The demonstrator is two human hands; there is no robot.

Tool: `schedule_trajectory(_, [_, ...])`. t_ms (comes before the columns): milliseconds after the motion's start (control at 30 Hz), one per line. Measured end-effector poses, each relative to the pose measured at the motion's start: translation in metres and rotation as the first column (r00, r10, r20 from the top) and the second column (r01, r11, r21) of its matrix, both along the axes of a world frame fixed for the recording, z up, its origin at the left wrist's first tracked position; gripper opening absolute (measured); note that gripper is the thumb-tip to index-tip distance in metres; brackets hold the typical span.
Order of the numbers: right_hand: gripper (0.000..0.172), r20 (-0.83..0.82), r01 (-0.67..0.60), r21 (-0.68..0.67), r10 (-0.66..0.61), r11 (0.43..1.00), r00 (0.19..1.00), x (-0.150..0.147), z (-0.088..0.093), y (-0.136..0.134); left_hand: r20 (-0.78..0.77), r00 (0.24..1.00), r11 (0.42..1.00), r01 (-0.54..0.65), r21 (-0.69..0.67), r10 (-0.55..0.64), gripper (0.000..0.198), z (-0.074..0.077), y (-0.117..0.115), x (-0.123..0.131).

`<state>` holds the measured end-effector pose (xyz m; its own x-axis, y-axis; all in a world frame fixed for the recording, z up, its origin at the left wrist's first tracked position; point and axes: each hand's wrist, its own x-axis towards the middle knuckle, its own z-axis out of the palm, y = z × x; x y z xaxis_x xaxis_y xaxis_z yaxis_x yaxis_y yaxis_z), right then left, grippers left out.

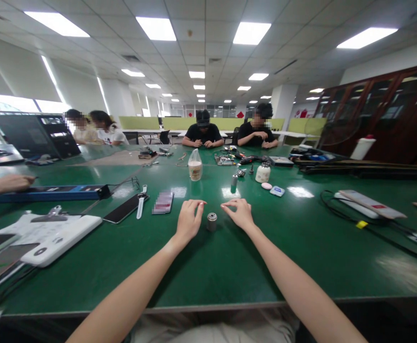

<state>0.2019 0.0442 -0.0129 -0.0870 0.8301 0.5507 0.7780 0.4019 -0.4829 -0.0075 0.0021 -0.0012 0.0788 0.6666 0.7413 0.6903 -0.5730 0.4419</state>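
Observation:
A small grey metal cylinder stands upright on the green table. My left hand rests just left of it, fingertips pinched together. On the other side my right hand lies close to the cylinder, its fingertips also drawn into a pinch. Neither hand touches the cylinder. Whether anything tiny sits between the fingertips is too small to tell.
Ahead lie a phone, a black phone, a watch, a bagged cup, a white jar and small parts. A white device is at left, a power strip at right. Other people sit around the table.

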Motion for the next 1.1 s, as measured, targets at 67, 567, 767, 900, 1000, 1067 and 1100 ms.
schedule_trajectory(67, [0.017, 0.072, 0.041, -0.076, -0.036, 0.996, 0.997, 0.011, -0.009, 0.008, 0.005, 1.0, 1.0, -0.01, -0.001, 0.011, 0.028, 0.0, 0.001, -0.002])
schedule_trajectory(567, [0.017, 0.083, 0.031, -0.128, -0.021, 0.991, 0.996, 0.013, -0.01, 0.006, -0.006, 1.0, 1.0, -0.02, -0.014, 0.02, 0.024, 0.0, 0.0, 0.0])
schedule_trajectory(767, [0.021, -0.257, -0.319, 0.006, 0.31, 0.948, 0.915, -0.014, 0.008, -0.024, -0.006, 1.0, 1.0, -0.015, -0.022, 0.015, 0.023, 0.0, 0.0, 0.001])
schedule_trajectory(900, [0.014, -0.154, -0.371, 0.049, 0.374, 0.927, 0.915, -0.028, 0.014, -0.035, -0.012, 1.0, 1.0, -0.01, -0.028, 0.01, 0.023, -0.001, 0.001, 0.002])
schedule_trajectory(1000, [0.011, -0.131, -0.345, 0.078, 0.352, 0.935, 0.927, -0.031, 0.014, -0.034, -0.013, 1.0, 0.999, -0.005, -0.031, 0.005, 0.022, -0.002, 0.001, 0.002])
schedule_trajectory(1067, [0.011, -0.148, -0.352, 0.109, 0.365, 0.93, 0.919, -0.032, 0.013, -0.033, -0.017, 1.0, 0.999, -0.003, -0.032, 0.003, 0.021, -0.002, 0.001, 0.002])
schedule_trajectory(1100, [0.01, -0.154, -0.36, 0.121, 0.376, 0.925, 0.914, -0.032, 0.012, -0.033, -0.019, 1.0, 0.999, -0.001, -0.033, 0.0, 0.021, -0.003, 0.001, 0.002])
